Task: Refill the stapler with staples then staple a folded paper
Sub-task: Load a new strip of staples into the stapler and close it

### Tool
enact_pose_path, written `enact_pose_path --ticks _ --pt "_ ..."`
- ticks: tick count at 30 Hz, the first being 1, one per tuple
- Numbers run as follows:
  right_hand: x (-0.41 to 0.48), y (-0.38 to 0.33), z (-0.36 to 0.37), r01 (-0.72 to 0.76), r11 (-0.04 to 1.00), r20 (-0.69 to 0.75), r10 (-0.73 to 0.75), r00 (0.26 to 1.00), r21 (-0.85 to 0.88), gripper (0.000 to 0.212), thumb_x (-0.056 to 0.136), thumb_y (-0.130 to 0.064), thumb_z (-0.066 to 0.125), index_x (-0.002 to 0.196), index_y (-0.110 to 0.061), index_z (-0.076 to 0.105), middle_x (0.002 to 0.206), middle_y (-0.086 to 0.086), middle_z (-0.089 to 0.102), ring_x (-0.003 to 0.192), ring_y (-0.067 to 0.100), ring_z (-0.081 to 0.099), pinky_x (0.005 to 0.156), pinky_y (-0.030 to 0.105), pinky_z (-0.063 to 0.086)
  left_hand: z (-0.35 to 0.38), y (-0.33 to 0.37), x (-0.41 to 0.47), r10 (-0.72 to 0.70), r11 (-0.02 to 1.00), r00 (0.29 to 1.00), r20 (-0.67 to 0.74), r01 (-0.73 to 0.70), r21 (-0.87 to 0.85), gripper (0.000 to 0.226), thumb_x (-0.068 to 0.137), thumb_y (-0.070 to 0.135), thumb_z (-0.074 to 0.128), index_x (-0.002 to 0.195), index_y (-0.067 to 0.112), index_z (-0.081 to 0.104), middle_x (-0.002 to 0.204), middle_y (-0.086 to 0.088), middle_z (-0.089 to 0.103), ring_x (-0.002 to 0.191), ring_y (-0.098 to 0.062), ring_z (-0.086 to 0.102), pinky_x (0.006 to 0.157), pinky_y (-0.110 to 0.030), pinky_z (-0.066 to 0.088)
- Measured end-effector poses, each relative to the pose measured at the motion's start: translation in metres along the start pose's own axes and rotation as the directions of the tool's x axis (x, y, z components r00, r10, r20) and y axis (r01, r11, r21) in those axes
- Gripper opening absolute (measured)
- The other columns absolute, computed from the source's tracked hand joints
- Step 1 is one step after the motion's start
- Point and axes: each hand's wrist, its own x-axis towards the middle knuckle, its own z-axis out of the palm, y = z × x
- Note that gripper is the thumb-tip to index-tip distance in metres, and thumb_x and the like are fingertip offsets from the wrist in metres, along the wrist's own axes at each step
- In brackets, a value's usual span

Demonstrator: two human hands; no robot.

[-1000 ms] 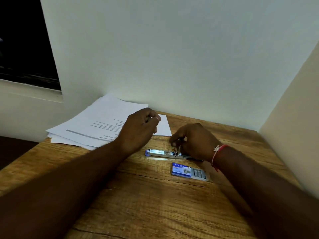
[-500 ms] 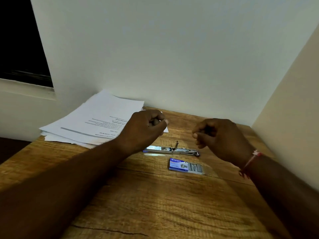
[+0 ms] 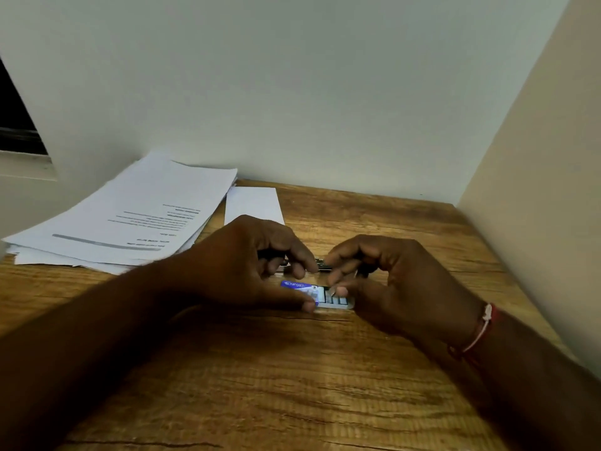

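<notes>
A small blue and white staple box (image 3: 300, 287) lies open on the wooden table (image 3: 292, 385), grey staple strips showing in its tray. My left hand (image 3: 253, 265) holds the box at its left end, thumb on the near side. My right hand (image 3: 383, 281) has its fingertips in the tray, pinching at a staple strip (image 3: 331, 292). The metal stapler (image 3: 320, 263) lies just behind the box, mostly hidden by both hands. A folded white paper (image 3: 252, 203) lies flat behind my left hand.
A stack of printed white sheets (image 3: 123, 219) sits at the back left of the table. A white wall rises behind, and a beige wall (image 3: 536, 190) closes the right side. A red thread band circles my right wrist.
Both hands came down from above the stapler onto the staple box. My left hand now grips the box and my right fingers reach into its tray. The camera view moved closer.
</notes>
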Motion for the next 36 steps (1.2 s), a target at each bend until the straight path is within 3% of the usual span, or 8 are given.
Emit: enact_pose_path --ticks 4,7,12,18,22,25,31,36 --pt "0.002 0.002 -0.001 0.001 1.0 0.01 0.0 1.0 -0.016 0.033 0.087 -0.01 0.09 0.111 -0.028 0.076 0.099 -0.017 0.083 0.099 0.001 0.078 0.085 0.027 0.061 0.003 -0.004 0.002 0.002 0.998 0.999 0.051 -0.005 0.06 0.049 0.074 0.049 0.101 0.118 0.035 0.084 0.098 0.028 0.075 0.089 -0.007 0.072 0.073 -0.014 0.054" --pt "0.003 0.002 -0.003 0.003 0.998 0.013 -0.002 1.0 -0.059 0.034 0.089 -0.012 0.089 0.112 -0.031 0.074 0.098 -0.021 0.083 0.101 0.002 0.077 0.09 0.043 0.06 0.004 -0.007 0.001 -0.011 0.997 0.998 0.058 0.006 0.075 0.049 0.075 0.054 0.099 0.119 0.039 0.083 0.099 0.034 0.072 0.093 -0.006 0.072 0.074 -0.013 0.053" --pt "0.003 0.002 -0.003 -0.016 0.997 0.031 0.019 0.999 -0.081 0.035 0.094 -0.011 0.084 0.118 -0.033 0.072 0.097 -0.021 0.083 0.1 -0.001 0.077 0.097 0.046 0.059 0.006 -0.008 0.002 -0.037 0.996 0.997 0.063 0.032 0.079 0.046 0.077 0.053 0.098 0.119 0.04 0.083 0.1 0.027 0.075 0.083 -0.013 0.069 0.067 -0.015 0.052" --pt "0.005 -0.003 0.004 0.003 0.991 0.029 0.001 1.0 -0.131 0.043 0.096 -0.017 0.083 0.128 -0.041 0.068 0.097 -0.027 0.082 0.1 -0.009 0.075 0.097 0.027 0.057 0.005 -0.004 0.004 -0.057 0.995 0.995 0.08 0.05 0.09 0.04 0.079 0.05 0.099 0.115 0.044 0.083 0.098 0.031 0.072 0.081 -0.011 0.067 0.06 -0.015 0.049" --pt "0.005 -0.003 0.008 0.044 0.981 0.008 -0.043 0.999 -0.189 0.048 0.094 -0.02 0.086 0.135 -0.041 0.071 0.102 -0.029 0.081 0.102 -0.01 0.074 0.092 0.015 0.056 0.006 -0.005 0.006 -0.053 0.992 0.993 0.102 0.04 0.118 0.038 0.081 0.053 0.097 0.116 0.048 0.083 0.099 0.024 0.075 0.089 -0.014 0.071 0.067 -0.032 0.06" --pt "0.004 -0.001 0.009 0.047 0.979 -0.022 -0.053 0.998 -0.2 0.054 0.09 -0.022 0.09 0.136 -0.043 0.072 0.102 -0.029 0.08 0.092 0.001 0.074 0.081 0.019 0.058 0.007 -0.008 0.007 -0.036 0.993 0.994 0.107 0.023 0.117 0.039 0.081 0.052 0.097 0.117 0.047 0.083 0.102 0.022 0.077 0.091 -0.017 0.072 0.071 -0.034 0.061" --pt "0.003 -0.001 0.006 0.06 0.969 -0.061 -0.076 0.995 -0.239 0.043 0.093 -0.022 0.086 0.131 -0.039 0.074 0.094 -0.029 0.078 0.095 -0.017 0.066 0.08 0.002 0.044 0.009 -0.015 0.005 -0.013 0.993 0.996 0.085 0.003 0.117 0.045 0.08 0.059 0.096 0.121 0.047 0.081 0.101 0.019 0.075 0.092 -0.015 0.072 0.072 -0.037 0.062" --pt "0.003 0.0 0.009 0.069 0.96 -0.03 -0.08 0.996 -0.272 0.044 0.093 -0.026 0.087 0.131 -0.043 0.075 0.095 -0.033 0.077 0.101 -0.01 0.066 0.081 0.004 0.039 0.009 -0.016 0.005 -0.016 0.991 0.996 0.088 0.004 0.136 0.046 0.078 0.058 0.097 0.119 0.041 0.083 0.099 0.028 0.071 0.089 -0.014 0.072 0.071 -0.032 0.06"
